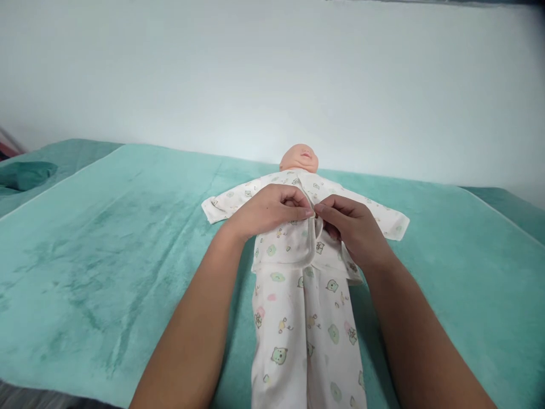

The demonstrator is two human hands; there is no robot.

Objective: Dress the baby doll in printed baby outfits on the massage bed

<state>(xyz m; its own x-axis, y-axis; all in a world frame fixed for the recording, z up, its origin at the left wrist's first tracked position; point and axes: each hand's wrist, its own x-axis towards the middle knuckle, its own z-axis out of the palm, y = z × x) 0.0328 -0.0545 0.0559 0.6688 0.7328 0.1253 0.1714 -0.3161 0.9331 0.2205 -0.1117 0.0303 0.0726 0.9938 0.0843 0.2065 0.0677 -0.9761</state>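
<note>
A baby doll point(298, 158) lies on its back, dressed in a white wrap-front baby shirt point(283, 247) printed with small animals. Matching trousers point(279, 335) cover its legs. Over the doll's chest, my left hand point(272, 210) is closed, thumb and finger pinching a thin white tie at the shirt's front edge. My right hand point(351, 224) meets it there, its fingertips pinched on the same tie. A small loop of the white tie point(320, 228) hangs just below the fingertips. The exact crossing of the strands is hidden by my fingers.
A green plush sheet point(128, 255) spreads under the doll, with wrinkles on the left. Bunched green cloth point(28, 175) lies at the far left. A pale wall point(255, 74) rises directly behind the doll's head.
</note>
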